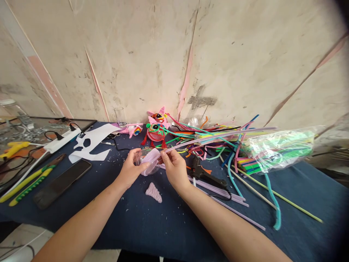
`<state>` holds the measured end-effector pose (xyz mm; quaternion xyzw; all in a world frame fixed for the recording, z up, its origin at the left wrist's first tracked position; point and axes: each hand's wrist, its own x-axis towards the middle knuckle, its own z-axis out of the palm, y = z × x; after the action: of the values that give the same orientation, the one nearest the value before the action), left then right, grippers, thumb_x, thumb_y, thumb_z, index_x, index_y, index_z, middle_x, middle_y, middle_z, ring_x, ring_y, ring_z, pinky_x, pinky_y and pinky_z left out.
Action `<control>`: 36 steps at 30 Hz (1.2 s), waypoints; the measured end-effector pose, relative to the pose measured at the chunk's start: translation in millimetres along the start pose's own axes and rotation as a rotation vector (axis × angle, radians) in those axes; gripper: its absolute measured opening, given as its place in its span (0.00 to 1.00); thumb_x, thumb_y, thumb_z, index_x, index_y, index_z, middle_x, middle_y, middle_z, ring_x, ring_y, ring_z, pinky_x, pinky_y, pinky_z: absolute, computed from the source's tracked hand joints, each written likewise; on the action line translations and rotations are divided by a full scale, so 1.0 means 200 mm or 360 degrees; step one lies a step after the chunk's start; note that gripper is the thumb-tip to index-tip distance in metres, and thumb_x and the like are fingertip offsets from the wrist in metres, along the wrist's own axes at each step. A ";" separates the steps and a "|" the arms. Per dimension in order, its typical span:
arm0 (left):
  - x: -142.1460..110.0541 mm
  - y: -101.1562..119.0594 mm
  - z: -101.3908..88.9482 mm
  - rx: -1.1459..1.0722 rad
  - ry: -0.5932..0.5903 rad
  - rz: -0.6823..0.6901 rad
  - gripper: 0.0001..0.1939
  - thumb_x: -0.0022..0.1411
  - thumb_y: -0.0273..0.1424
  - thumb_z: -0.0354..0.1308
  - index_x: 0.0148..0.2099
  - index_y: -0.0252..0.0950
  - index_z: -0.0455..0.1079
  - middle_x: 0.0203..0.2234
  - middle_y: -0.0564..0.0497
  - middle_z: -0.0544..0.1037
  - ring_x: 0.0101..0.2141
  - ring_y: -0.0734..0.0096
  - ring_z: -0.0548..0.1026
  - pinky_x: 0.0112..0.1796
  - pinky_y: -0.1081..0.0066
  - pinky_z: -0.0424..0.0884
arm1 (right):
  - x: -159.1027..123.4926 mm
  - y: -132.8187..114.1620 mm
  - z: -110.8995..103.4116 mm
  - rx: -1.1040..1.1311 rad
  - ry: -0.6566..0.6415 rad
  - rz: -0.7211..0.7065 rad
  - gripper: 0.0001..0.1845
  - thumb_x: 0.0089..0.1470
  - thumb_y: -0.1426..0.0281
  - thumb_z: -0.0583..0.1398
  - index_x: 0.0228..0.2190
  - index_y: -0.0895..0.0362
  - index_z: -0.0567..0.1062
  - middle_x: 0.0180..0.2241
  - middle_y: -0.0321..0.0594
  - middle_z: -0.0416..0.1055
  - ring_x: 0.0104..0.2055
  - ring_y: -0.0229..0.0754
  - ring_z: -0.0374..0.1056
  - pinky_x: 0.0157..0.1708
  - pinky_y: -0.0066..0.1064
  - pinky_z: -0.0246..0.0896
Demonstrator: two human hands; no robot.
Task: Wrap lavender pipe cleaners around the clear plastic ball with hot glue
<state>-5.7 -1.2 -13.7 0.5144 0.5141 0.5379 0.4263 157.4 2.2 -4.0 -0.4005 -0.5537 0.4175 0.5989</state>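
Note:
My left hand (pixel 131 168) is closed around a clear plastic ball (pixel 139 157), part of which is covered by lilac strips (pixel 149 160) laid side by side. Pinched in my right hand (pixel 174 165) at the ball's right side is a lilac pipe cleaner (pixel 201 139), its long free end reaching up and right. Below the ball, on the cloth, lies a small lilac wrapped triangle (pixel 154 193). A black glue gun (pixel 205 174) rests just right of my right hand, with loose lilac pipe cleaners (pixel 229 194) beside and under it.
Behind my hands stand pink and green animal-faced figures (pixel 156 133). Many coloured pipe cleaners and a plastic bag (pixel 283 149) of them lie at right. Leftward are cut white paper (pixel 92 142), a phone (pixel 64 183), pliers (pixel 32 183) and a power strip (pixel 62 140).

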 end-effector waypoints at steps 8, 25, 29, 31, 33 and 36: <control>0.00 0.00 0.01 -0.0028 0.0013 0.0001 0.32 0.42 0.32 0.69 0.51 0.39 0.63 0.46 0.44 0.75 0.49 0.54 0.73 0.51 0.55 0.65 | 0.01 -0.01 0.00 0.0016 -0.0042 0.0131 0.09 0.44 0.63 0.62 0.27 0.55 0.71 0.24 0.33 0.69 0.26 0.37 0.63 0.29 0.29 0.59; 0.00 -0.04 -0.01 0.0084 -0.0051 0.0057 0.33 0.46 0.32 0.67 0.54 0.39 0.61 0.51 0.43 0.72 0.53 0.54 0.70 0.54 0.56 0.63 | 0.01 0.01 0.03 0.0028 0.0027 0.0255 0.10 0.38 0.67 0.63 0.23 0.55 0.67 0.23 0.30 0.64 0.24 0.35 0.59 0.27 0.28 0.56; 0.00 -0.04 -0.02 0.0035 -0.0095 0.0064 0.33 0.46 0.33 0.68 0.54 0.38 0.62 0.52 0.43 0.72 0.54 0.55 0.70 0.55 0.56 0.63 | 0.02 0.02 0.03 0.0023 0.0024 0.0245 0.11 0.38 0.66 0.63 0.23 0.55 0.66 0.22 0.29 0.63 0.24 0.35 0.59 0.28 0.29 0.56; 0.00 -0.04 -0.02 0.0021 -0.0111 0.0076 0.32 0.48 0.35 0.67 0.55 0.38 0.62 0.53 0.42 0.72 0.55 0.54 0.69 0.56 0.55 0.61 | 0.02 0.02 0.03 0.0022 0.0028 0.0235 0.11 0.38 0.66 0.63 0.23 0.55 0.66 0.22 0.29 0.63 0.24 0.35 0.59 0.27 0.29 0.55; 0.01 -0.05 -0.03 0.0004 -0.0128 0.0098 0.30 0.51 0.37 0.66 0.55 0.38 0.62 0.55 0.42 0.71 0.56 0.54 0.67 0.57 0.54 0.60 | 0.02 0.02 0.03 0.0014 0.0036 0.0230 0.11 0.38 0.66 0.63 0.23 0.55 0.66 0.22 0.29 0.63 0.24 0.36 0.59 0.28 0.29 0.55; 0.01 -0.07 -0.04 -0.0051 -0.0164 0.0112 0.27 0.55 0.39 0.62 0.56 0.39 0.62 0.56 0.41 0.69 0.59 0.53 0.64 0.58 0.53 0.58 | 0.02 0.02 0.03 -0.0011 0.0040 0.0231 0.10 0.38 0.66 0.63 0.23 0.55 0.66 0.22 0.29 0.63 0.24 0.36 0.59 0.28 0.30 0.55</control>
<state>-14.4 1.8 -25.9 0.5523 0.4644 0.5335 0.4412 151.6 7.0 -7.0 -0.4468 -0.5170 0.4528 0.5727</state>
